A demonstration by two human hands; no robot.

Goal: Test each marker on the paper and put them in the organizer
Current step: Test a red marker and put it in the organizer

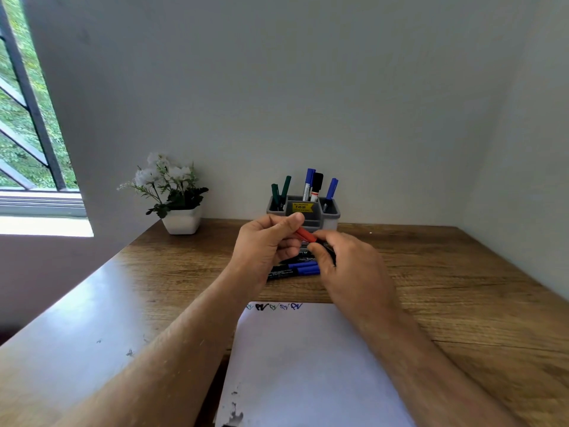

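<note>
Left hand (264, 241): fingers curled round the red plastic marker cap (305, 235).
Right hand (345, 260): fingers bent down onto the marker pile; grip hidden.
Cap's long way: slants near-right, toward the right hand.

Red marker (305, 234) body hidden by hands; sticker (301, 207) print perhaps unreadable.

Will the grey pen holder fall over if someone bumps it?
Probably not easily: the organizer looks wide and low on the table. But the markers stand tall above its rim, so a hard bump might tip it or rattle them.
</note>
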